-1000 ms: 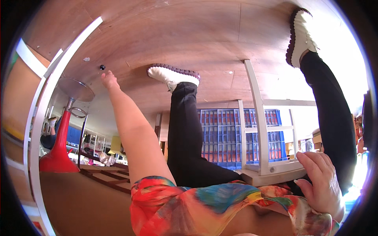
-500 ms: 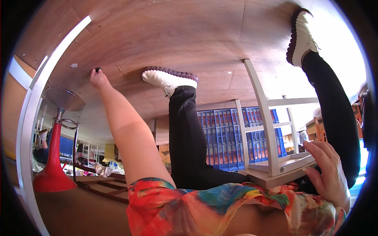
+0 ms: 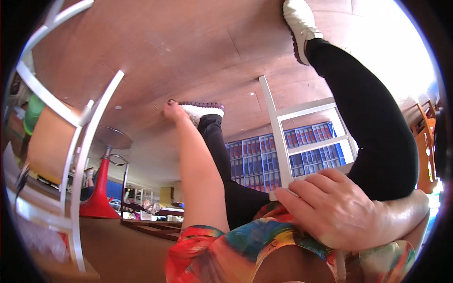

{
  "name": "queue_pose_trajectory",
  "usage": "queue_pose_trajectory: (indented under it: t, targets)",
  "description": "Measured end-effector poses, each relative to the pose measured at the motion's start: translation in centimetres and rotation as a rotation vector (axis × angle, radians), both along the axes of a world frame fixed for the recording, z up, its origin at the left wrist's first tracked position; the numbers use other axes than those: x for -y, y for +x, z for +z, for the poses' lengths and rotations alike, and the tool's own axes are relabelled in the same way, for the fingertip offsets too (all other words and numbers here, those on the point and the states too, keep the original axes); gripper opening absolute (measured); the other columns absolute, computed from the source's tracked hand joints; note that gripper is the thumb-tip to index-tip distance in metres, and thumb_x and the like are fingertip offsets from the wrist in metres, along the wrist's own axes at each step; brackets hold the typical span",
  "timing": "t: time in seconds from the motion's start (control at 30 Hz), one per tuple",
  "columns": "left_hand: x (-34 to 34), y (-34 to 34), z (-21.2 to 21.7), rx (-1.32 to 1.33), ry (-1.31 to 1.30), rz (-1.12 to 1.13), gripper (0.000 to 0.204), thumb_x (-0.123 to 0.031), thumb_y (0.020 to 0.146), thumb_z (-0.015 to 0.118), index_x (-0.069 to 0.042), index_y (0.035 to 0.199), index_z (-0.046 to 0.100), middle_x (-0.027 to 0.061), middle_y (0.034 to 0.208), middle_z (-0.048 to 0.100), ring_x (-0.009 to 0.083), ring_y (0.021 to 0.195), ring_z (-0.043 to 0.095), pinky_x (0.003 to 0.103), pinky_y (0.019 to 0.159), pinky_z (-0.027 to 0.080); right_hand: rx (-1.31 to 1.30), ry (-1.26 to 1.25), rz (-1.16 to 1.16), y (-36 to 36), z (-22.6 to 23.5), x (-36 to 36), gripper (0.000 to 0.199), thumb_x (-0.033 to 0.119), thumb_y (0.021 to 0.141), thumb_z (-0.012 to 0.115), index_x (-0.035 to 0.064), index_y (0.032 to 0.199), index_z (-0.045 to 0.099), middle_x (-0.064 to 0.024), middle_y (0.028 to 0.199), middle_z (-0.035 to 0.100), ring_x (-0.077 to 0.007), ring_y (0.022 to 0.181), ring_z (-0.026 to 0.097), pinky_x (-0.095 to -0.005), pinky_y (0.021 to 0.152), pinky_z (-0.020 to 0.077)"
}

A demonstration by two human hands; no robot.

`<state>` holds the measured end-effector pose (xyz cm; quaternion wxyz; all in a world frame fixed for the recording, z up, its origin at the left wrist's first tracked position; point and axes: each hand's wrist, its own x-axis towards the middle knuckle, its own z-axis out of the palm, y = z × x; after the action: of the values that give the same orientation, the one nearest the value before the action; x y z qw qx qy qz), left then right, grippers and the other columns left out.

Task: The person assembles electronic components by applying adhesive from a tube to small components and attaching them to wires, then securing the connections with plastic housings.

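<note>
My left arm stretches down to the brown floor (image 3: 198,61), where my left hand (image 3: 175,112) is closed on a small dark object (image 3: 171,101). That hand is beside the white shoe (image 3: 205,111) with the dark ridged sole; blur hides what kind of object it is. My right hand (image 3: 330,207) lies across my lap, over the patterned top (image 3: 264,240). It is palm down with its fingers outstretched, close to the seat edge (image 3: 273,194) of a white-legged stool (image 3: 273,127); whether they touch I cannot tell.
Blue grid-sided crates (image 3: 255,165) stand behind the stool. On the left are white frame legs (image 3: 99,113), a red pedestal seat (image 3: 100,188) with a round metal base, and something green (image 3: 33,113). A pale scrap (image 3: 118,107) lies on the floor.
The view has shifted. My left hand has moved right along the floor to the shoe, with the dark object still in it. My right hand has come left and down over my lap.
</note>
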<state>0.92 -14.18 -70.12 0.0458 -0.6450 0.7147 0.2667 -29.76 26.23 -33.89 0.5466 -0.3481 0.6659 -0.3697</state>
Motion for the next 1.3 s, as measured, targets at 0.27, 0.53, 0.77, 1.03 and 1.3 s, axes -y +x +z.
queue_pose_trajectory:
  t: [0.27,0.53,0.77,1.03,1.3]
  targets:
    - [-18.5,-14.5,16.4,-0.641,0.528,0.352,0.02,-0.003,0.087,0.046,-0.002,0.106,0.05,0.004,0.086,0.048,0.0115,0.075,0.048,0.023,0.069,0.044,-0.184,0.106,0.051,-1.5,-0.2,-2.0,0.032,0.018,0.077,0.056,0.0028,0.103,0.048,-0.0116,0.087,0.055,-0.0304,0.085,0.055,-0.0391,0.073,0.0421]
    - [-29.8,-17.5,36.2,-0.784,0.992,0.039,0.028,-0.015,0.09,0.047,-0.007,0.117,0.048,0.0031,0.095,0.054,0.01,0.085,0.053,0.023,0.081,0.044,-0.228,-0.289,0.155,-2.7,1.1,-3.0,0.053,0.02,0.075,0.057,0.0167,0.126,0.04,-0.0157,0.109,0.05,-0.0339,0.1,0.051,-0.0428,0.081,0.0443]
    - [-33.9,-13.4,44.2,-0.774,0.944,-0.353,0.043,-0.01,0.086,0.05,0.0,0.126,0.037,0.0066,0.11,0.052,0.0127,0.1,0.05,0.026,0.086,0.041,-0.297,-0.512,0.31,1.3,7.0,-5.0,0.033,0.026,0.076,0.06,0.0079,0.103,0.054,-0.0119,0.097,0.056,-0.0324,0.087,0.055,-0.0389,0.073,0.0449]
    - [-33.9,-4.9,51.3,-0.829,0.627,-0.538,0.075,-0.005,0.076,0.064,0.0,0.136,0.019,0.0054,0.091,0.053,0.0123,0.085,0.05,0.024,0.079,0.042,-0.571,-0.56,0.643,7.9,19.6,-2.6,0.029,0.022,0.071,0.064,0.0091,0.096,0.057,-0.0108,0.079,0.054,-0.0295,0.075,0.056,-0.0376,0.064,0.0457]
    - [-33.3,8.2,59.1,-1.382,0.393,-0.18,0.067,-0.007,0.082,0.058,-0.008,0.137,0.019,0.0062,0.103,0.049,0.0095,0.082,0.051,0.023,0.075,0.044,-0.625,-0.748,0.514,18.1,33.3,7.5,0.027,0.014,0.067,0.068,0.0054,0.091,0.058,-0.0087,0.077,0.056,-0.0204,0.066,0.055,-0.0297,0.059,0.045]
